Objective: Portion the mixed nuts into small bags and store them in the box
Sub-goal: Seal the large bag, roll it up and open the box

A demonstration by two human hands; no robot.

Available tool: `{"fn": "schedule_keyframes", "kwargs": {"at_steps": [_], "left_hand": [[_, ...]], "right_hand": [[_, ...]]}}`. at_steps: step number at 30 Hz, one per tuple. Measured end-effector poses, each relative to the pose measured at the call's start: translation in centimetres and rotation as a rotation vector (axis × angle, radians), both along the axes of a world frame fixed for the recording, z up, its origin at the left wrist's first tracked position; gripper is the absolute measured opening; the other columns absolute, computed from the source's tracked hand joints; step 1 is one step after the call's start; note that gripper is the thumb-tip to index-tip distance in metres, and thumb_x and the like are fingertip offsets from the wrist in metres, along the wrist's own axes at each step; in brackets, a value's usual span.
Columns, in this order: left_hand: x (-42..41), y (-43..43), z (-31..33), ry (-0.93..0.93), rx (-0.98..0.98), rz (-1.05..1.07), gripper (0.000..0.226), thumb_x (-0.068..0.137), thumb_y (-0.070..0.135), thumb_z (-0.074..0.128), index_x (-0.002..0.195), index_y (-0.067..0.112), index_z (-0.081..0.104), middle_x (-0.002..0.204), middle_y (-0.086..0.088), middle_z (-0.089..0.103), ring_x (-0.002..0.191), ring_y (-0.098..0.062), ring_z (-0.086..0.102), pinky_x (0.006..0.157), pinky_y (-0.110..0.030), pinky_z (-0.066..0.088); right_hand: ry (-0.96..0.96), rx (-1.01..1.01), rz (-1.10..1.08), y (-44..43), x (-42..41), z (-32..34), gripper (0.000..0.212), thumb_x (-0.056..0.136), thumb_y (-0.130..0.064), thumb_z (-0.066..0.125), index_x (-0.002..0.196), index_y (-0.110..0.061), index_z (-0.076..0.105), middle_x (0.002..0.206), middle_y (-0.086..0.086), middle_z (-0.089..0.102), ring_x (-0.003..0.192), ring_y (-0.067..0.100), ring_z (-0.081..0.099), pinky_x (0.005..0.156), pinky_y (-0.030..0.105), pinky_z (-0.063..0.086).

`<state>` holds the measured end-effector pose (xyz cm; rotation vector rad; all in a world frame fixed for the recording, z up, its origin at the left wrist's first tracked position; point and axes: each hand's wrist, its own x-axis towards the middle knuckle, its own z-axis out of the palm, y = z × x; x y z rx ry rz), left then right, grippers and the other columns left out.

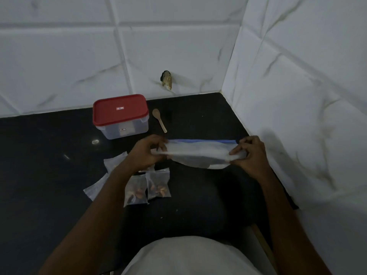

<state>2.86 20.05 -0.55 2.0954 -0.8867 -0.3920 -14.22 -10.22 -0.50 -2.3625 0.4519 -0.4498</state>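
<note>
Head view: left hand [148,152] and right hand [251,155], grips tight on ends of zip bag [198,153]; red-lidded box [127,118] labels unreadable.

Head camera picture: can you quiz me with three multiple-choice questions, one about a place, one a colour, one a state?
1. Where is the wooden spoon? A on the counter, right of the box; B inside it; C on top of it.
2. What colour is the lid? A blue; B red; C green.
3. How is the large bag held? A by no hand; B by one hand; C pinched by both hands.
Key: 1 A, it lies beside the box; 2 B, plainly red; 3 C, left hand and right hand pinch its ends.
</note>
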Motion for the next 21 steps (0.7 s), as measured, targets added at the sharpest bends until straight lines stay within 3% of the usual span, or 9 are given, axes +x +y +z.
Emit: {"fn": "schedule_keyframes", "kwargs": {"at_steps": [3, 5, 9, 12, 16, 21], "left_hand": [[-0.6, 0.6, -1.0, 0.06, 0.17, -0.096, 0.035, 0.077, 0.016, 0.079, 0.096, 0.038, 0.059, 0.12, 0.011, 0.057, 0.113, -0.007, 0.051, 0.097, -0.027, 0.042], [-1.0, 0.5, -1.4, 0.05, 0.214, -0.14, 0.041, 0.079, 0.015, 0.077, 0.097, 0.045, 0.055, 0.122, 0.012, 0.057, 0.111, -0.003, 0.052, 0.094, -0.02, 0.039], [-1.6, 0.3, -1.6, -0.035, 0.298, -0.234, 0.028, 0.086, 0.014, 0.071, 0.099, 0.037, 0.062, 0.114, 0.016, 0.055, 0.108, 0.003, 0.046, 0.096, -0.019, 0.033], [-1.6, 0.3, -2.1, -0.069, 0.352, -0.281, 0.021, 0.087, 0.018, 0.07, 0.102, 0.033, 0.068, 0.118, 0.011, 0.056, 0.112, -0.002, 0.045, 0.099, -0.022, 0.031], [-1.5, 0.6, -2.8, -0.134, 0.35, -0.299, 0.015, 0.087, 0.019, 0.069, 0.101, 0.023, 0.074, 0.121, 0.008, 0.05, 0.114, -0.005, 0.041, 0.098, -0.022, 0.03], [-1.6, 0.9, -3.2, -0.041, 0.335, -0.297, 0.015, 0.089, 0.015, 0.067, 0.103, 0.019, 0.072, 0.12, 0.01, 0.052, 0.115, -0.005, 0.048, 0.101, -0.025, 0.038]], "right_hand": [[0.08, -0.156, 0.132, 0.0, -0.9, -1.1, 0.036, 0.048, -0.017, 0.097, 0.068, -0.025, 0.068, 0.128, -0.014, 0.049, 0.124, 0.009, 0.043, 0.106, 0.033, 0.036], [0.121, -0.069, 0.237, 0.3, -1.1, -1.7, 0.046, 0.045, -0.02, 0.098, 0.072, -0.031, 0.062, 0.124, -0.015, 0.058, 0.124, 0.016, 0.054, 0.11, 0.039, 0.039], [0.254, 0.139, 0.257, 0.7, -1.8, -2.7, 0.059, 0.052, -0.023, 0.095, 0.097, -0.044, 0.063, 0.117, -0.016, 0.065, 0.111, 0.004, 0.061, 0.102, 0.025, 0.046], [0.284, 0.139, 0.304, 0.9, -2.6, -3.3, 0.072, 0.059, -0.017, 0.094, 0.119, -0.041, 0.062, 0.125, -0.022, 0.059, 0.117, -0.007, 0.055, 0.107, 0.013, 0.036], [0.329, 0.056, 0.384, 1.0, -3.4, -4.2, 0.053, 0.072, -0.017, 0.086, 0.116, -0.037, 0.064, 0.125, -0.02, 0.057, 0.118, -0.016, 0.049, 0.105, 0.002, 0.026], [0.478, 0.081, 0.286, 1.6, -3.4, -3.4, 0.028, 0.09, -0.026, 0.069, 0.118, -0.029, 0.069, 0.119, -0.013, 0.064, 0.116, 0.002, 0.055, 0.109, 0.024, 0.037]]}}
